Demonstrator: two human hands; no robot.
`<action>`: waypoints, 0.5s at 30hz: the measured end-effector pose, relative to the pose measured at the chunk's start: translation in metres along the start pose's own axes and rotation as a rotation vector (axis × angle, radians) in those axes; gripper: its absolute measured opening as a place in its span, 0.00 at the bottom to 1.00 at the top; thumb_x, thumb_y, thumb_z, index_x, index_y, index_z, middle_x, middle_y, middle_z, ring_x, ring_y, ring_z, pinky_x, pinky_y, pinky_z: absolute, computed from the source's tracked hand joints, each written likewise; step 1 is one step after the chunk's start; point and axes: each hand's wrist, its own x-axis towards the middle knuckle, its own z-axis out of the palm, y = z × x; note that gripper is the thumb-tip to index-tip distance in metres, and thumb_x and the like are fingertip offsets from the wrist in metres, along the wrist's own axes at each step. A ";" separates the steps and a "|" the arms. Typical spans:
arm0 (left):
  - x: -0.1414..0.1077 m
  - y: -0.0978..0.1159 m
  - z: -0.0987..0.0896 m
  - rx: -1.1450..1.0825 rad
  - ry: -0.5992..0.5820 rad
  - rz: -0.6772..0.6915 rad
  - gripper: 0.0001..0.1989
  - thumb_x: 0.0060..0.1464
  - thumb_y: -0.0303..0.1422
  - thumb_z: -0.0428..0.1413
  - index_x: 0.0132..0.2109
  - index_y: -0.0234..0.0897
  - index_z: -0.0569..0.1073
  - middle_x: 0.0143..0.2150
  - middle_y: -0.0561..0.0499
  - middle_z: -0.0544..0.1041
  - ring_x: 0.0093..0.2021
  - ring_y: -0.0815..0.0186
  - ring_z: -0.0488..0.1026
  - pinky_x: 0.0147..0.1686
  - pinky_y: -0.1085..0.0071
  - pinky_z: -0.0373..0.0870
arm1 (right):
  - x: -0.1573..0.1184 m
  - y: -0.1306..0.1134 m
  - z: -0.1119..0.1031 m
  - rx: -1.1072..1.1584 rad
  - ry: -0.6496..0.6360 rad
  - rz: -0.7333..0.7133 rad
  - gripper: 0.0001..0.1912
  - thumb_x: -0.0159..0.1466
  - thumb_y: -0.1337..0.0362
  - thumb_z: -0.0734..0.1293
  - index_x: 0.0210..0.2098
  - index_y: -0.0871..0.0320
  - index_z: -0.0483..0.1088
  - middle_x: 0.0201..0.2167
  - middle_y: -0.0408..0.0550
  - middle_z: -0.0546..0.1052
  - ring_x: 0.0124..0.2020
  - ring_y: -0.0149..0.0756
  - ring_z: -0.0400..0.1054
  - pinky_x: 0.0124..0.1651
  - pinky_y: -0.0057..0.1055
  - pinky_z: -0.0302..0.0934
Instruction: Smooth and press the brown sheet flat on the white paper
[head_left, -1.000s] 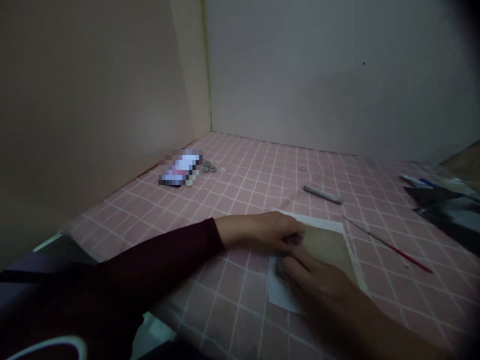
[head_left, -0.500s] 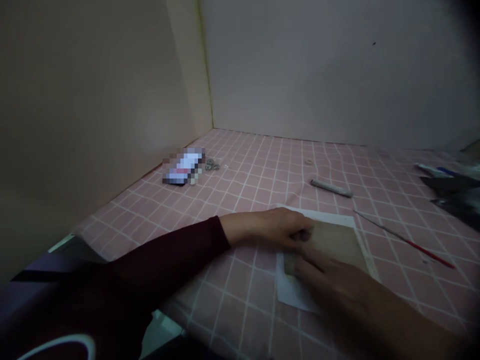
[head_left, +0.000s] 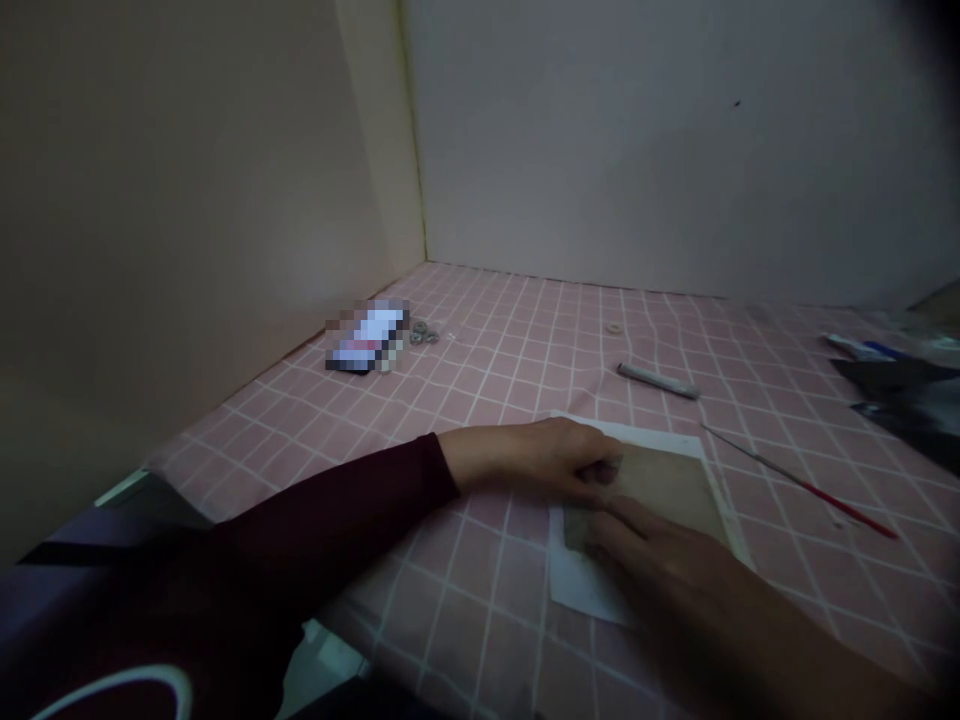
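A flat grey-brown sheet lies on a larger white sheet of paper. Over its left part, my left hand rests with the fingers curled under and closed. My right hand is low over the near part of the sheet, its fingers pressed together and almost meeting the left fingertips. Whatever the fingers pinch is hidden or too small to make out. To the right of the paper lies a thin metal tool with a red handle. A short grey tube-like stick is just beyond the paper.
A pink checked cloth covers the table. A lit phone lies at the back left, beside several small grey rings. One pale ring lies farther back. Black plastic packaging is at the right. Walls close off the left and back.
The view has shifted slightly. Both hands stay close together on the sheet, with the right hand blurred before and a little sharper now. Nothing has visibly been picked up or let go.
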 end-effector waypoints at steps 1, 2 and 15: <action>0.000 0.000 0.000 0.003 -0.002 -0.003 0.05 0.49 0.29 0.50 0.32 0.38 0.59 0.29 0.55 0.65 0.29 0.71 0.62 0.29 0.73 0.58 | 0.001 -0.001 0.002 -0.011 0.033 -0.013 0.14 0.53 0.79 0.54 0.33 0.59 0.65 0.32 0.53 0.72 0.27 0.37 0.68 0.28 0.34 0.65; 0.000 -0.001 0.000 0.004 -0.002 -0.006 0.05 0.49 0.28 0.50 0.32 0.38 0.59 0.29 0.55 0.65 0.29 0.71 0.62 0.29 0.73 0.58 | 0.003 -0.002 0.003 -0.014 0.062 -0.032 0.14 0.53 0.78 0.53 0.31 0.59 0.64 0.30 0.52 0.72 0.26 0.37 0.68 0.28 0.34 0.64; 0.000 0.005 -0.002 -0.025 0.003 -0.036 0.04 0.50 0.27 0.50 0.33 0.38 0.61 0.30 0.55 0.66 0.29 0.72 0.62 0.30 0.74 0.59 | 0.003 -0.002 -0.003 0.025 0.072 -0.074 0.11 0.54 0.77 0.54 0.29 0.58 0.63 0.30 0.52 0.71 0.28 0.37 0.68 0.29 0.34 0.66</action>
